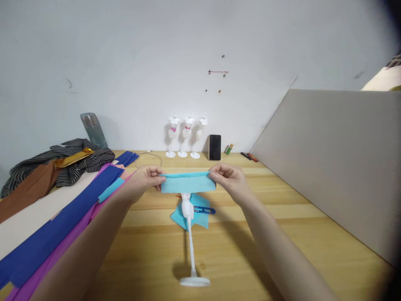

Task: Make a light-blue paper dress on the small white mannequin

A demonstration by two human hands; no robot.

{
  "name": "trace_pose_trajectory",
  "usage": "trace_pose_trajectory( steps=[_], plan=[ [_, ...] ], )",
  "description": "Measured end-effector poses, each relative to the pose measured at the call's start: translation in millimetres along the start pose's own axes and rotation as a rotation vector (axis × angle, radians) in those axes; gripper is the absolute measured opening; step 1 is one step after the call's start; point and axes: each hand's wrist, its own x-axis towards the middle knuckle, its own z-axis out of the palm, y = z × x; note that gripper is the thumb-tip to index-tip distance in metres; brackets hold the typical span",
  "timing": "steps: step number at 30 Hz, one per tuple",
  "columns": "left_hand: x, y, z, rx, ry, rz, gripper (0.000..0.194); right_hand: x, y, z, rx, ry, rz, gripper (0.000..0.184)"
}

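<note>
Over the pale wooden desk (282,259), my left hand (146,180) and right hand (231,179) pinch a light-blue cloth strip (188,184) by its ends. I judge this holds it taut.

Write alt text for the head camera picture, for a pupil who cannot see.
The left hand and right hand hold a turquoise cloth strip by its ends, hiding the top of a white mannequin. Three more mannequins stand behind on a wooden table; colourful fabric lies at left.
</note>
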Motion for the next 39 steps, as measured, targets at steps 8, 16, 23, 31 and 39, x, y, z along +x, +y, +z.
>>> trace_pose_trajectory(
  steps=[8,16,23,31,39],
  plan=[
    [-5,3,-0.4,-0.142,-0.072,0.001,0.027,-1,4,-10,0.128,-0.148,0.009,0.026],
    [-3,-4,3.0,-0.387,-0.188,0.003,0.026,-3,-3,-1,0.317,-0.168,0.072,0.026],
    [-7,-5,17.7,-0.585,-0.339,0.038,0.021,-4,0,11,0.652,-0.260,0.222,0.019],
    [-10,-7,29.9,-0.687,-0.379,-0.002,0.029,-8,7,23,0.799,-0.284,0.282,0.025],
    [-13,-6,43.9,-0.744,-0.359,-0.057,0.032,-15,16,33,0.804,-0.265,0.309,0.035]
  ],
)
